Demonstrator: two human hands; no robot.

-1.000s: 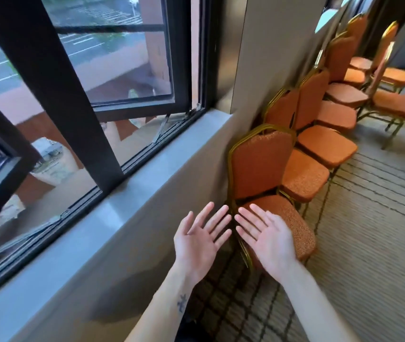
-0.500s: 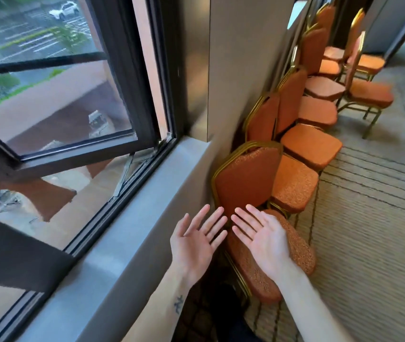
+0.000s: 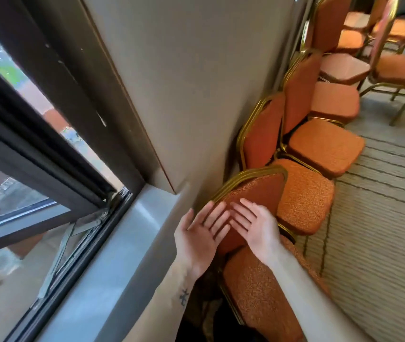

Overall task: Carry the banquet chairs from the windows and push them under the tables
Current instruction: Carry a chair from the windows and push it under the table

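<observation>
- Fingers (image 3: 215, 214): how are they lying?
- Left hand (image 3: 196, 239) and right hand (image 3: 258, 227) are hovering straight-fingered, gripping nothing, before the nearest chair (image 3: 263, 191), which is standing against the wall (image 3: 196, 82) by the window (image 3: 36, 156).

Both open hands (image 3: 228, 233) have moved closer to the nearest chair's backrest (image 3: 258, 193).

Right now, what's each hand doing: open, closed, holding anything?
Left hand: open, fingers straight, holding nothing, by the nearest chair.
Right hand: open, fingers straight, holding nothing.
</observation>
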